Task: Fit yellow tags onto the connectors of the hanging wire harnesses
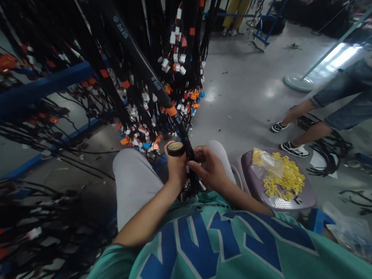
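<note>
A thick black cable bundle (155, 86) with an orange tape band (171, 111) runs down from the top to between my knees. My left hand (177, 166) is closed around a roll of black tape (175, 148), held right beside the bundle's lower part. On the bundle's other side, my right hand (208, 166) has its thumb and fingers bent together at the black cable; its fingertips pinch at the bundle. Loose wire ends show below the hands, partly hidden.
Hanging harnesses with white and orange connectors (177, 61) fill the front and left, around a blue rail (25, 91). A purple stool (253, 190) with yellow parts (287, 175) stands at right. Beyond it are a person's legs (337, 103) and a round stand base (298, 83).
</note>
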The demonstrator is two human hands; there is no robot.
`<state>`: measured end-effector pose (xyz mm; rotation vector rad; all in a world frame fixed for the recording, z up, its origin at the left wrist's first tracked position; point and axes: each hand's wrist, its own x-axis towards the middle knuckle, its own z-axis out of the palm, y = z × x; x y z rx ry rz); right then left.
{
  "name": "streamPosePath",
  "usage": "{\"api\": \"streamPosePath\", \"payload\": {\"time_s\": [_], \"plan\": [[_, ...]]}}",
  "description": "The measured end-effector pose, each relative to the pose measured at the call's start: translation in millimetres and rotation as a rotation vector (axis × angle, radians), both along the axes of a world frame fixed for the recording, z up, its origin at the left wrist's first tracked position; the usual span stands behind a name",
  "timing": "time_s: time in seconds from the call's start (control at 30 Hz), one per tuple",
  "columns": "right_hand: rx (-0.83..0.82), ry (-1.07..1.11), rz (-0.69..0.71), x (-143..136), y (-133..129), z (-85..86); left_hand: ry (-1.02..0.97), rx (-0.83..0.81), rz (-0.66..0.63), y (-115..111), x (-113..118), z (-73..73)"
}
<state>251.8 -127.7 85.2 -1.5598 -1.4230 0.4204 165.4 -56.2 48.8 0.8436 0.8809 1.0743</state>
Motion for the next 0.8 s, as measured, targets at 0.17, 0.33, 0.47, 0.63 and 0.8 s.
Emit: {"api": "streamPosePath", "payload": {"time_s": [0.17,0.33,0.47,0.63,0.8], "plan": [[-0.129,-0.062,-0.086,-5.4,12.2,0.9,-0.002,0.138,0.213,-6.4,2.3,0.1],[-0.16,0.188,0.092,1.7,19.9,4.5,0.152,0.273,0.283,-6.7,-5.3,-3.3],[-0.174,0.444,0.295,7.8,20.2,3.3,0.26,0.426,0.293,-7.7,-17.6,-11.5],[-0.229,0.652,0.415,12.5,23.5,1.1,0.285,0.526,0.172,-17.5,-35.6,-17.7],[-0.268,0.765,0.321,24.1,25.9,0.2,0.039,0.366,-0.056,-26.2,-46.7,-15.9]]}}
